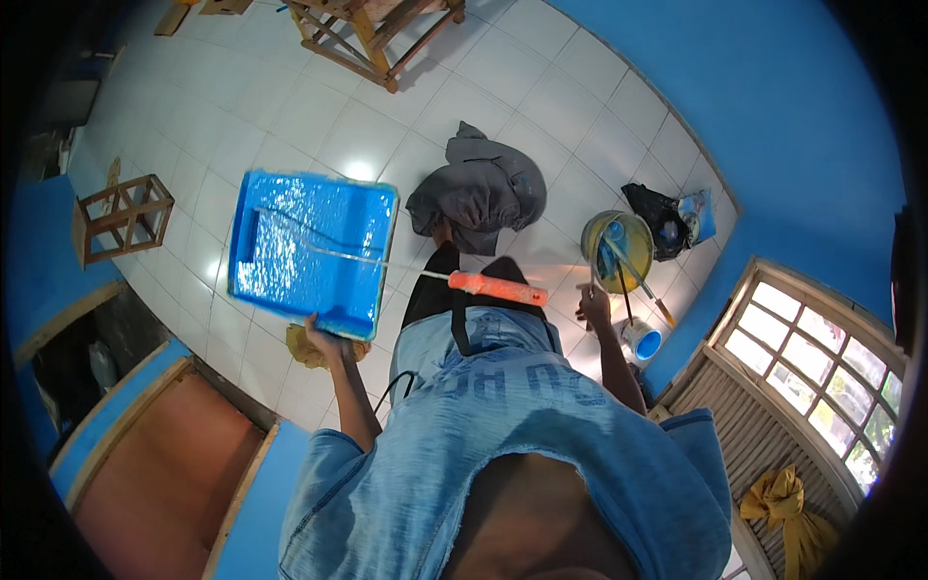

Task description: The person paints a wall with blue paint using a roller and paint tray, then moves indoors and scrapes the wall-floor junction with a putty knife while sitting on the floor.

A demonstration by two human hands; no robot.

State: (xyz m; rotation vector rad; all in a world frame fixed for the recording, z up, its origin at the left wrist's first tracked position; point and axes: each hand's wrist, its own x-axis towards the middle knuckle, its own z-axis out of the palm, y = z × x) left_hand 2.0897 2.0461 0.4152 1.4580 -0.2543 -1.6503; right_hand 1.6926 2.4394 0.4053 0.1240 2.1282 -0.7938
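My left hand (331, 340) grips the near edge of a blue paint tray (384, 227). Wet, shiny blue paint fills much of the tray. A paint roller's bent wire lies across it, and its orange handle (498, 288) juts out over the right side, in front of my body. The roller head is hard to make out against the paint. My right hand (594, 305) is closed beside the near rim of a yellowish bucket (640, 232). A thin pale strip runs between hand and rim; I cannot tell what it is. Long-handled tools stand in the bucket.
A small white pail (640, 340) of blue paint is near my right hand. Grey cloth (483, 184) lies on the tiles ahead. A black plastic bag (657, 220) sits by the blue wall. A wooden stool (126, 217) stands left, a wooden frame (372, 39) farther off.
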